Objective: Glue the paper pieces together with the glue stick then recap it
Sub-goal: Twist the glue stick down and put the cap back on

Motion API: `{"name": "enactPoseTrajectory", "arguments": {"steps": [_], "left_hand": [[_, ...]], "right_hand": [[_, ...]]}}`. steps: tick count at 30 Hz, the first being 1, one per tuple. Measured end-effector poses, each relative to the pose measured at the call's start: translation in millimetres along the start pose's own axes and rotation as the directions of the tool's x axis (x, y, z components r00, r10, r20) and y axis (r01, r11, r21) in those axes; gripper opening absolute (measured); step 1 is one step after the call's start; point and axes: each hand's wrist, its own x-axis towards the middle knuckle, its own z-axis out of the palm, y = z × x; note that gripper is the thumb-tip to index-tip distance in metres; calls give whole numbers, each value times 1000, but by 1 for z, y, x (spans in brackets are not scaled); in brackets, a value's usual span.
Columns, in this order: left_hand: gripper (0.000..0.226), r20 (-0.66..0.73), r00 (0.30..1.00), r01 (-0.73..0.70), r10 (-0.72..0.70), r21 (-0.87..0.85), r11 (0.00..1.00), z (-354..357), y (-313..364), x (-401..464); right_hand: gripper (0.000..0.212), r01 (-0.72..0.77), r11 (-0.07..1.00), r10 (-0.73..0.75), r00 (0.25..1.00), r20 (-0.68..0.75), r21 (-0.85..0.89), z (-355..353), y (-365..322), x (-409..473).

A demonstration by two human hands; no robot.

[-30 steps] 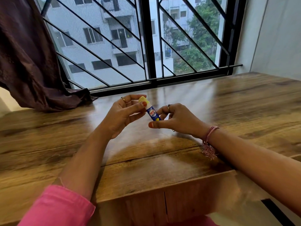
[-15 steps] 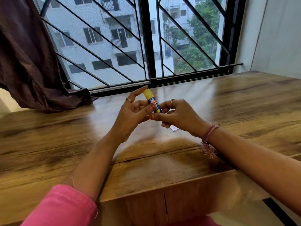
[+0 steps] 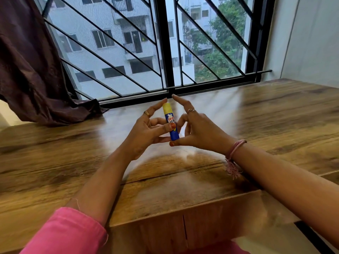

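The glue stick (image 3: 170,123) stands nearly upright above the wooden table (image 3: 275,114), yellow cap on top; its blue label reads "fevi stik", partly covered by a thumb. The left hand (image 3: 146,131) pinches the barrel between thumb and fingers. The right hand (image 3: 198,132) touches its base with the thumb; whether its other fingers grip is hidden

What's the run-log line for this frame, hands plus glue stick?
stage: glue stick handling | glue stick: upright, yellow cap on | left hand: pinches barrel | right hand: thumb at base | paper: not visible
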Motion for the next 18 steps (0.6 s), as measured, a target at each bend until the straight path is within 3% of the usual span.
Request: {"name": "enactPoseTrajectory", "arguments": {"steps": [12,18], "left_hand": [[77,40,999,22,-25,54,998,4,1,-2],[69,42,998,42,-44,40,998,7,-1,-3]], "right_hand": [[101,8,1000,-6,997,71,-25,-1,2,-1],[102,-5,978,16,999,49,-208,-3,1,-1]]}}
